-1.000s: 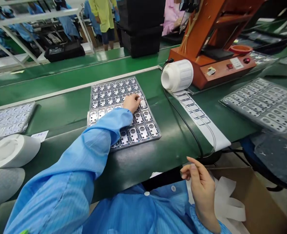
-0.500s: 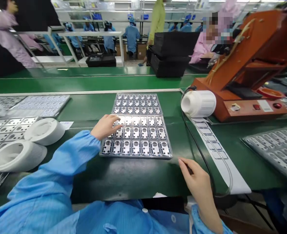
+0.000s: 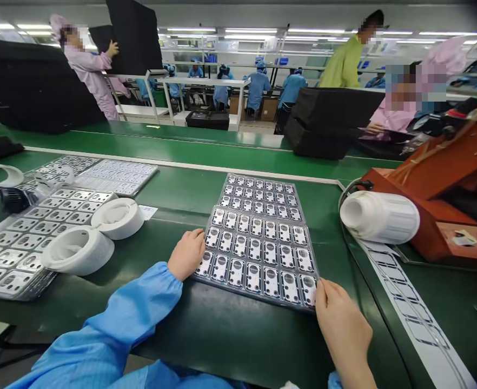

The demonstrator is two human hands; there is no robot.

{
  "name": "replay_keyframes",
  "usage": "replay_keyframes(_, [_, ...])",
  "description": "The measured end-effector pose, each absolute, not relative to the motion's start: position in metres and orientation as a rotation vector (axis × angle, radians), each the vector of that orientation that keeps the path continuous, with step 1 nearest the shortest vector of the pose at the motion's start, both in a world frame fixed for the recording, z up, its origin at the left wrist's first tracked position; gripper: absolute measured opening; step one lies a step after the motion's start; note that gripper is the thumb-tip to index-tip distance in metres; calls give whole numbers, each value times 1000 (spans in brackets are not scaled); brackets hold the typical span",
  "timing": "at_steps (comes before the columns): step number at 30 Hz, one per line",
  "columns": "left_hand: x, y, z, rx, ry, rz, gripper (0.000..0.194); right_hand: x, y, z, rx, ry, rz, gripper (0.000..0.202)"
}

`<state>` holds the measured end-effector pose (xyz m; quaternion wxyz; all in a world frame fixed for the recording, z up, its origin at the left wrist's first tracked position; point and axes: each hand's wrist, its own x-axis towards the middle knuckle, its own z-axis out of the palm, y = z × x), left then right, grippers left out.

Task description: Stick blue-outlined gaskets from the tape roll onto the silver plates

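Observation:
A clear tray (image 3: 238,294) full of small silvery plates with round holes lies on the green bench in front of me. My left hand (image 3: 188,253) grips its left edge, fingers curled against the rim. At the near right corner, my right hand (image 3: 341,319) pinches the same tray between thumb and fingers. Directly behind, and touching or overlapped by it, is a second tray (image 3: 260,193) of like plates. Both hands' fingertips are partly hidden at the tray's edges.
Two white tape rolls (image 3: 78,251) sit at left by more plate trays (image 3: 9,259). A white roll (image 3: 378,218) with a printed label strip (image 3: 412,308), a black cable and an orange machine (image 3: 457,216) stand at right. Black boxes (image 3: 328,121) and several co-workers are beyond.
My left hand has come down from above the tray to its left edge. My right hand has reached the near right corner and closed on it. The view has shifted left and up.

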<state>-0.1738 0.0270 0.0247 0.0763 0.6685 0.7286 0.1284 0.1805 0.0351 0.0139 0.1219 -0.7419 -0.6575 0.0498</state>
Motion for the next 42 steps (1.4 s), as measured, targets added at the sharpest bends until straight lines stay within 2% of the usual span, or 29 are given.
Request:
replay_keyframes(6, [-176,21,63,1816,2128,505,54,191,27,36,-2115,-1839,195,55])
replay_keyframes(10, [-183,27,88,1608,1937,725,56,203,35,50,-1978,-1815,175,54])
replay_keyframes(17, [-203,111,110,1629,1781,949,59,194,121,85,-1797,-1843,172,45])
replay_keyframes(22, [-212,202,98,1602,1866,946,53,170,206,88,-1841,-1883,206,53])
replay_keyframes(27, [-212,258,71,1607,1989,820,35,146,260,64,-1948,-1846,241,44])
replay_keyframes(31, [-214,268,46,1598,2056,699,34,137,272,41,-2064,-1827,327,31])
replay_keyframes(36, [-219,265,26,1594,2051,607,34,138,274,26,-2121,-1840,409,32])
replay_keyframes(42, [-220,264,22,1563,2029,609,35,143,283,22,-2129,-1845,551,31])
